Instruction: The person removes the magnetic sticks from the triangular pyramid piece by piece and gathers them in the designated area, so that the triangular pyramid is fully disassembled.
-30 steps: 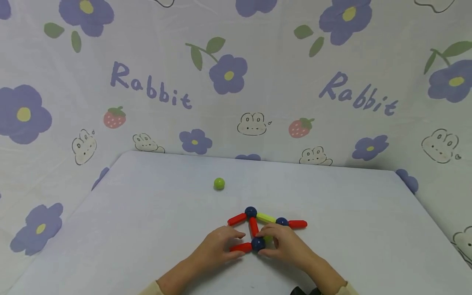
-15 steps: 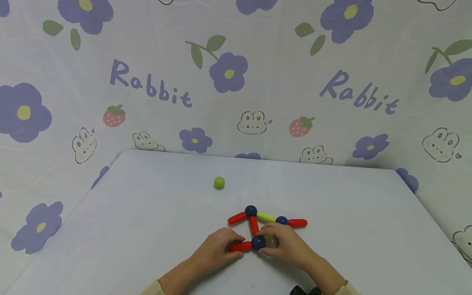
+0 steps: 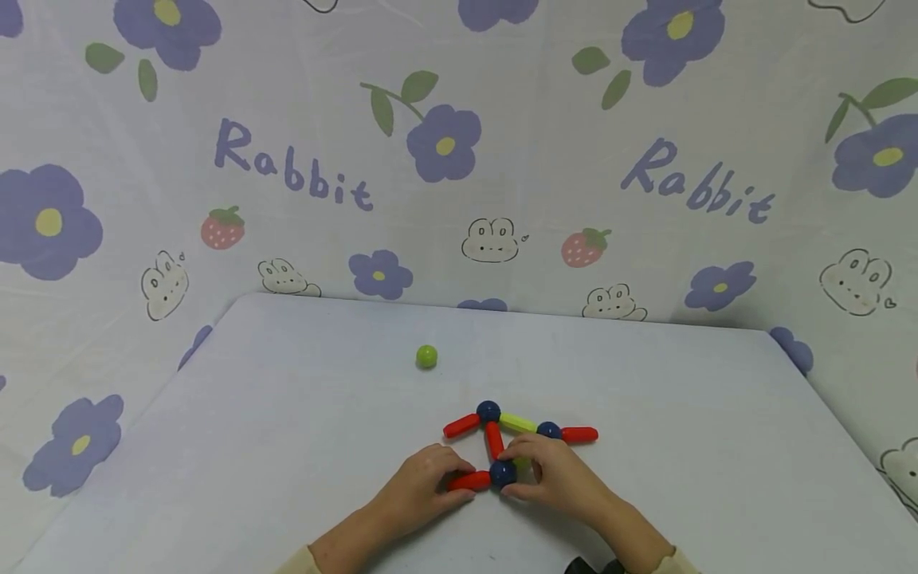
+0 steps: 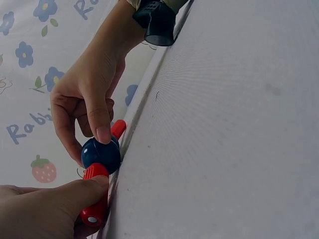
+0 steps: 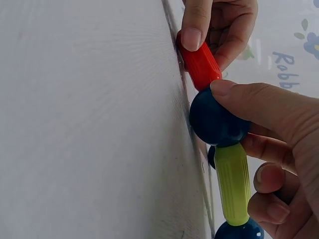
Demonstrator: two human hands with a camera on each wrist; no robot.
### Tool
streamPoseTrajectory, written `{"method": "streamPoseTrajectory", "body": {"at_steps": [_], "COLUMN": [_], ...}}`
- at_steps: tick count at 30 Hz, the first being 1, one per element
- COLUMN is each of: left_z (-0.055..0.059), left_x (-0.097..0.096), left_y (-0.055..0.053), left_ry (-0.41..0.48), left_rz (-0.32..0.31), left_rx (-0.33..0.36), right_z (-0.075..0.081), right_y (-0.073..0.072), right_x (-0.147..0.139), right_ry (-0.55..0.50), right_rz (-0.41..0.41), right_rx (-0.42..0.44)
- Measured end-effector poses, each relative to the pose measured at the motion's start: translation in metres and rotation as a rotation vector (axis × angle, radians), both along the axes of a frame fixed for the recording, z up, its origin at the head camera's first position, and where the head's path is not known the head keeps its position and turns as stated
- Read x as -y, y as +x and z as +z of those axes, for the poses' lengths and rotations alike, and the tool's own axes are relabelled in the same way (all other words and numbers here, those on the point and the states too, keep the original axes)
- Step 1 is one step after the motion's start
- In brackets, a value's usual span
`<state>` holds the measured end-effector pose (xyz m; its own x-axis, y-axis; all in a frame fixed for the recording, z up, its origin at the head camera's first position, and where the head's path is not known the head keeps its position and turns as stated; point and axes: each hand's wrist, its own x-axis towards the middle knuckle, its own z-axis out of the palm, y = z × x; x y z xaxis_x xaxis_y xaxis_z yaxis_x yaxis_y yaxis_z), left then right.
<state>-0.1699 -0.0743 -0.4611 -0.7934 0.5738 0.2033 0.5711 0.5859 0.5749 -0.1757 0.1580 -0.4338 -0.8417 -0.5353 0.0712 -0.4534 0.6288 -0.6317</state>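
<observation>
Between thumb and fingers my left hand (image 3: pixel 423 488) pinches a red magnetic rod (image 4: pixel 94 206), whose inner end meets a dark blue ball (image 3: pixel 503 473). My right hand (image 3: pixel 566 478) grips that ball, its thumb on the near side, as the right wrist view shows. From the ball a yellow-green rod (image 5: pixel 233 184) runs to another blue ball (image 5: pixel 240 231), mostly hidden by the hand in the head view. A red rod (image 3: pixel 493 440) links the gripped ball to a farther blue ball (image 3: pixel 488 411), which also carries a red rod (image 3: pixel 461 426) and a yellow-green rod (image 3: pixel 518 422).
That far yellow-green rod ends at a blue ball (image 3: pixel 549 430) with a red rod (image 3: pixel 579 434) pointing right. Farther back, a loose green ball (image 3: pixel 426 356) lies on the white table (image 3: pixel 287 383). A patterned cloth (image 3: pixel 538 159) hangs behind the table.
My left thumb and fingertips have drawn slightly closer round the red rod. The right hand and the joined pieces stay almost where they were.
</observation>
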Motion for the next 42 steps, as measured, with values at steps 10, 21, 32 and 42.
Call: {"method": "streamPoseTrajectory", "body": {"at_steps": [10, 21, 32, 42], "left_z": [0.0038, 0.0047, 0.0044, 0.0052], "left_x": [-0.0013, -0.0001, 0.0016, 0.0026], "left_y": [0.0003, 0.0005, -0.0006, -0.001], "left_ry": [-0.031, -0.044, -0.028, -0.043], "left_rz": [0.031, 0.025, -0.002, -0.001], "left_rx": [0.021, -0.017, -0.041, -0.028], "right_z": [-0.0001, -0.001, -0.0035, -0.0031], "right_y": [0.0015, 0.0009, -0.0001, -0.0004], "right_x": [0.0006, -0.0002, -0.0011, 0.0002], "right_ry": [-0.013, -0.023, -0.014, -0.01], "right_rz": [-0.007, 0.002, 0.01, 0.014], "right_rx": [-0.013, -0.021, -0.017, -0.012]}}
